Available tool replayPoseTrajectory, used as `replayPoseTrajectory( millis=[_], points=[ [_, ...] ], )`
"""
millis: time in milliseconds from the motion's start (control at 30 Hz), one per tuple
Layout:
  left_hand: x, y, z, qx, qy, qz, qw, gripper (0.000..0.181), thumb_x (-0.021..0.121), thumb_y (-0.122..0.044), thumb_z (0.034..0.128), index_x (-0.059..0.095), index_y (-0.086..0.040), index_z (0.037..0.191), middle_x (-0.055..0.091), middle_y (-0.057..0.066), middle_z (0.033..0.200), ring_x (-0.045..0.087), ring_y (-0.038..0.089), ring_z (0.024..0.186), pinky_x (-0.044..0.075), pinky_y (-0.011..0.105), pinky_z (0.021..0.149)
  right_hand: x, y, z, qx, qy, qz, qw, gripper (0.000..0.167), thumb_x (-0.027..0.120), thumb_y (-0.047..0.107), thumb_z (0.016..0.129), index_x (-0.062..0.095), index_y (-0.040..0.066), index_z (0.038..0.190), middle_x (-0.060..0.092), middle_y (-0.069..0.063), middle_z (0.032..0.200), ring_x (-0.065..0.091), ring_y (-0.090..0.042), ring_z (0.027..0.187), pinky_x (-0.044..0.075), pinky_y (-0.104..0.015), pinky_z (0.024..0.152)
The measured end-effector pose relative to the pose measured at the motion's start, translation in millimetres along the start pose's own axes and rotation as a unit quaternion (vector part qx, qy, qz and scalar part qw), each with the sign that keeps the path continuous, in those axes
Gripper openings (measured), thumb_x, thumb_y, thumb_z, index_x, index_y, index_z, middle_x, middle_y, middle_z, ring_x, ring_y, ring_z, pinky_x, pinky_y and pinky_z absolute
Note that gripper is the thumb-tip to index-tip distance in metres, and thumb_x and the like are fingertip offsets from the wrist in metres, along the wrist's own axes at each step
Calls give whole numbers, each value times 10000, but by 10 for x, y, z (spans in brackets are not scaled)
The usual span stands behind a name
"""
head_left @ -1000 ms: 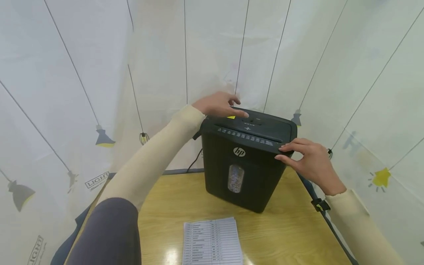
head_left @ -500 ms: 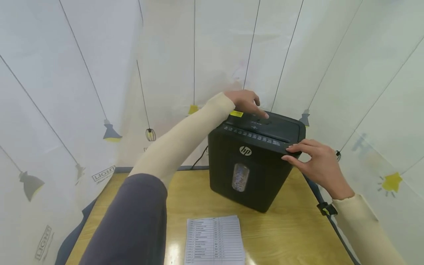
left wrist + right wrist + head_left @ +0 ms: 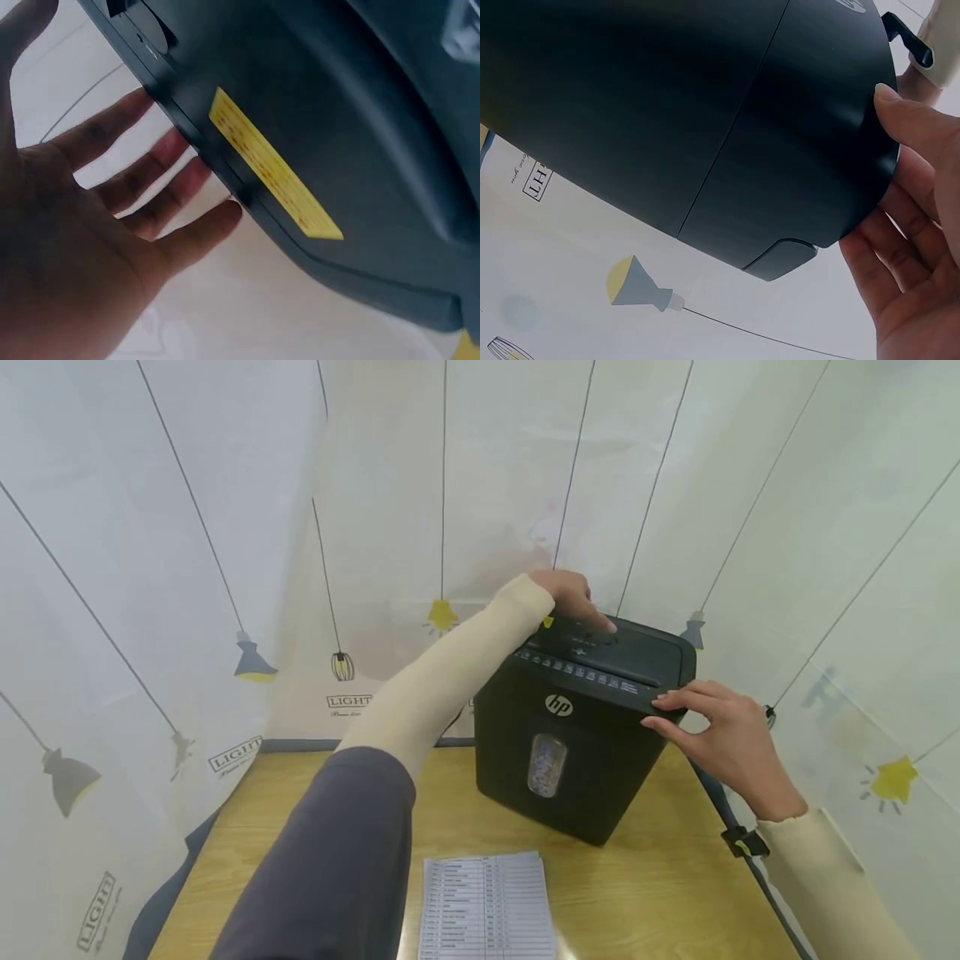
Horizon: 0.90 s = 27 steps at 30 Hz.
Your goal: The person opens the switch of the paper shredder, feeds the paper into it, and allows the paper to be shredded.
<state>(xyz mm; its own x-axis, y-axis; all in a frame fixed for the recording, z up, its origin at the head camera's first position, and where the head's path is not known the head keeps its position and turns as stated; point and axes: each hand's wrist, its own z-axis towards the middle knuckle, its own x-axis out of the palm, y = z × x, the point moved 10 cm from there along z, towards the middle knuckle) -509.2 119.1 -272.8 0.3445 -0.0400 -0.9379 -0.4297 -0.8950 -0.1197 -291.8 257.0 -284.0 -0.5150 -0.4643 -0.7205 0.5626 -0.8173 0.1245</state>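
Note:
A black hp paper shredder (image 3: 592, 768) stands on the wooden table, turned slightly; shreds show through its front window. Over the rear of its top lies my left hand (image 3: 572, 595), thumb beside the small control area. In the left wrist view, the fingers of this hand (image 3: 97, 232) reach to the back edge of the shredder (image 3: 330, 127), near a yellow label (image 3: 274, 174). My right hand (image 3: 731, 739) holds the top's front right corner. The right wrist view has its thumb (image 3: 911, 120) on one side of the shredder (image 3: 660, 105) and the fingers on the other.
Printed sheets (image 3: 487, 906) lie at the table's (image 3: 630, 893) front middle. Behind the shredder and along both sides hangs white covering (image 3: 375, 552) with printed lamps. Part of a dark cord shows left of the shredder. My left sleeve (image 3: 442, 660) crosses in front of its left corner.
My left hand has moved right along the shredder's top, its thumb now farther right over the controls. The right hand keeps its hold at the corner. The head view has shifted slightly.

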Motion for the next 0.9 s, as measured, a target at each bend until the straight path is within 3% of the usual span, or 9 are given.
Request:
replayPoseTrajectory(
  millis=[67,267,533,767,900],
  points=[
    [3,-39,16,-124,-5,11,9999,884,576,-762,882,436,-214,1562,472,-53,1588,516,127,1380,445,290,1131,-24,-7,-17,8,-46,-26,10000,355,958,183,678,815,134,999,758,-11,913,706,-199,800,503,-278,630],
    [42,-196,188,-39,7,459,9989,862,600,-742,883,397,-269,1574,434,-75,1608,454,122,1437,401,267,1169,-93,-49,-91,88,-144,-179,9997,361,962,172,664,814,119,989,762,-27,909,712,-214,822,492,-263,691],
    [61,-177,347,-207,-77,665,9975,814,610,-773,855,442,-332,1518,461,-84,1575,439,130,1434,376,275,1182,-103,-56,-104,64,-127,-235,9996,336,954,165,686,812,111,985,760,-34,911,719,-218,825,503,-292,685],
    [44,-249,210,-274,-20,540,9982,759,635,-714,882,460,-318,1505,478,-92,1562,447,117,1424,369,263,1182,-132,-75,-122,102,-112,-185,9997,337,955,158,684,814,113,987,762,-31,912,720,-213,830,486,-210,695],
    [38,-264,197,-264,-11,493,9984,750,639,-695,891,457,-311,1510,478,-90,1562,447,117,1426,369,264,1185,-146,-72,-127,105,-111,-152,9998,330,953,151,686,813,109,983,764,-34,914,718,-211,833,466,-172,702]
  ],
)
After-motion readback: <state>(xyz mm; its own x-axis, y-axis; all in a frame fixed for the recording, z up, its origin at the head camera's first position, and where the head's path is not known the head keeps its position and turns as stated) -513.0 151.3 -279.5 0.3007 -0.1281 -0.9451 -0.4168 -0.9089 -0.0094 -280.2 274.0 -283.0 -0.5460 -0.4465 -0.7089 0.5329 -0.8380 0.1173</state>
